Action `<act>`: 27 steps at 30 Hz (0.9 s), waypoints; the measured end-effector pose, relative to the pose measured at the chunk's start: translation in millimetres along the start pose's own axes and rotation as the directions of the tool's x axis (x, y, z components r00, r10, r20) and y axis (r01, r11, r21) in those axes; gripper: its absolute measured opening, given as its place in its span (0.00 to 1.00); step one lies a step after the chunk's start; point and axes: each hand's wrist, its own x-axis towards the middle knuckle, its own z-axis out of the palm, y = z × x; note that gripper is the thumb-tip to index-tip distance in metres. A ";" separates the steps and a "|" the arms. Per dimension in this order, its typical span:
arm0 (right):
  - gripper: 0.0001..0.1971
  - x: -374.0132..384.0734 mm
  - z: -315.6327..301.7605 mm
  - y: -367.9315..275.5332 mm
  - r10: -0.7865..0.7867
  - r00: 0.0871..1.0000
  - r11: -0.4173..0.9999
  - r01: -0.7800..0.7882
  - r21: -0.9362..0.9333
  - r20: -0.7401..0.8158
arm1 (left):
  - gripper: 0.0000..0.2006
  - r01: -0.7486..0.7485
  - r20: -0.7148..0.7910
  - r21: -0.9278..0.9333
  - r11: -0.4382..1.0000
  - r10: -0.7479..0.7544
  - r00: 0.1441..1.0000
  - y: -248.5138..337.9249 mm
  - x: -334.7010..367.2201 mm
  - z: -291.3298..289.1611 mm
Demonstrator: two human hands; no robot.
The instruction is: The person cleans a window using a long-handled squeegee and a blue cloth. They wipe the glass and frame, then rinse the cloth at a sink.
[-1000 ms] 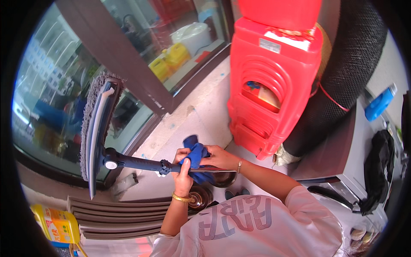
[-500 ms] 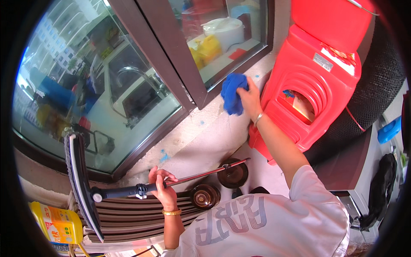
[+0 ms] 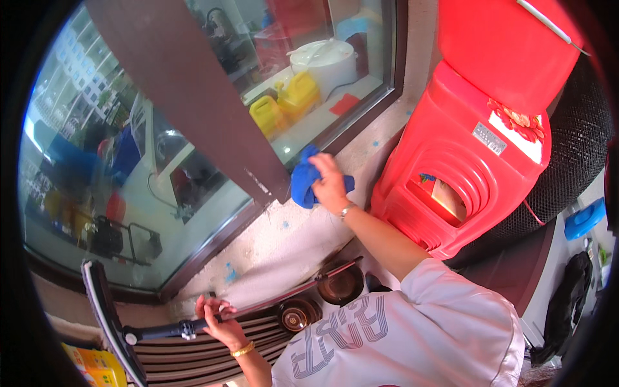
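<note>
My right hand point(image 3: 330, 186) grips a crumpled blue cloth point(image 3: 303, 186), pressed to the lower corner of the brown window frame point(image 3: 342, 137) just above the rough sill. Lower on the left, my left hand point(image 3: 221, 324) is around the pole of a window squeegee point(image 3: 162, 331), its thumb and some fingers loosely curled. The squeegee's wide head point(image 3: 106, 309), with a grey fluffy edge, stands near the left window pane. Its thin pole runs off to the right over two brown pots. Part of the cloth is hidden behind my fingers.
Red stools point(image 3: 445, 161) are stacked to the right, beside a roll of black mesh point(image 3: 554, 168). Brown round pots point(image 3: 300, 315) stand below on the floor. A yellow bottle point(image 3: 97, 366) is at the lower left. Through the glass, yellow jugs point(image 3: 300, 92) show.
My right hand has brought the blue cloth left and down, onto the window frame's corner. My left hand and the squeegee have shifted lower and left in view, as the whole view also moved.
</note>
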 end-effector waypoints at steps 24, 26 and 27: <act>0.25 197.2 -90.2 119.9 0.145 0.683 0.977 -0.214 -0.006 -0.716 | 0.14 -0.115 -0.163 0.070 0.991 0.125 0.979 113.8 11.0 -4.1; 0.25 216.8 -98.1 123.1 0.322 0.550 0.905 -0.418 0.079 -0.770 | 0.17 -0.148 -0.067 0.185 0.971 0.163 0.984 115.1 9.9 -23.5; 0.25 217.9 -95.1 125.1 0.403 0.480 0.849 -0.514 0.122 -0.779 | 0.18 -0.134 -0.162 0.233 0.963 0.174 0.971 119.0 4.3 -22.9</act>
